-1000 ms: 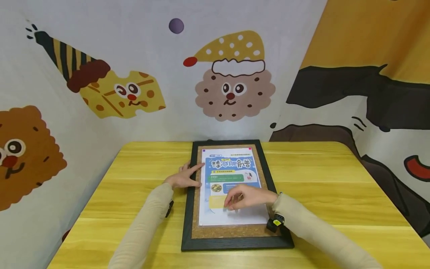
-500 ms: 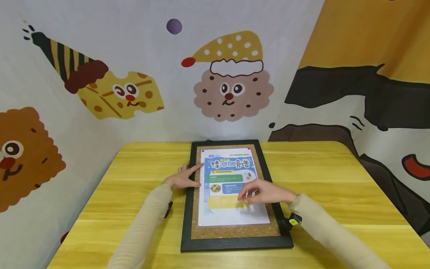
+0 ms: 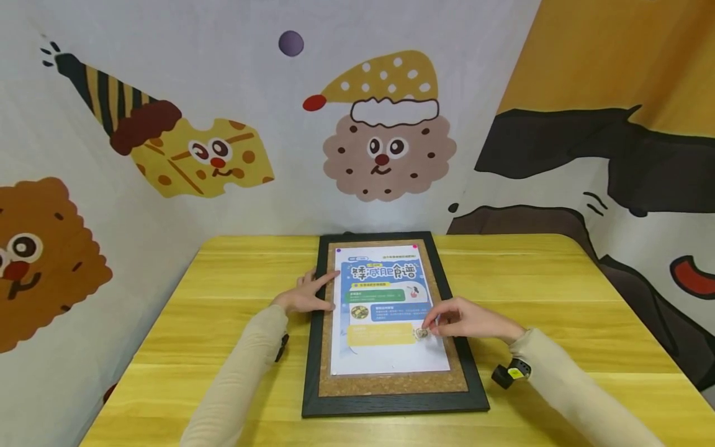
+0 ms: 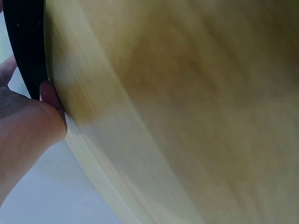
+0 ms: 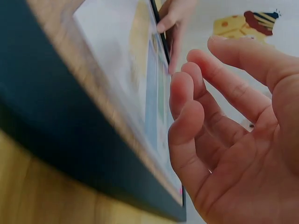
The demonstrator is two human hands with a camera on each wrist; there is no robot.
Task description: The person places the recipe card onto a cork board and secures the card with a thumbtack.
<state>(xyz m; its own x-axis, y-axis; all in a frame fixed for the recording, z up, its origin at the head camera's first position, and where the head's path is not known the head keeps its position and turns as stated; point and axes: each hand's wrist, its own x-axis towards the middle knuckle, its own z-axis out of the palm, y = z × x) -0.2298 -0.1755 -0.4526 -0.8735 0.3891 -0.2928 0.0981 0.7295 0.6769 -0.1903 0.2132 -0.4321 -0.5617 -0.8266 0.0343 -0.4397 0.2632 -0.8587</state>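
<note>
A printed paper poster (image 3: 385, 358) lies on a cork board (image 3: 391, 385) with a black frame (image 3: 393, 405). Small pins sit in its two top corners, a purple one (image 3: 338, 251) at left and a pink one (image 3: 414, 246) at right. My left hand (image 3: 304, 296) rests across the frame's left side, thumb and forefinger spread, their tips at the poster's edge. Over the poster's lower right side hovers my right hand (image 3: 466, 318). In the right wrist view its fingers (image 5: 182, 123) bend loosely, the thumb stands apart from them, and nothing shows between.
The board lies on a yellow wood-grain table (image 3: 547, 323), its far edge near a wall cloth (image 3: 234, 217) printed with cartoon biscuits and cheese. A black wrist strap with a small device (image 3: 511, 372) hangs at my right wrist.
My right hand has moved right across the poster, from its lower middle to its right edge, uncovering the yellow panel. My left hand has stayed in place.
</note>
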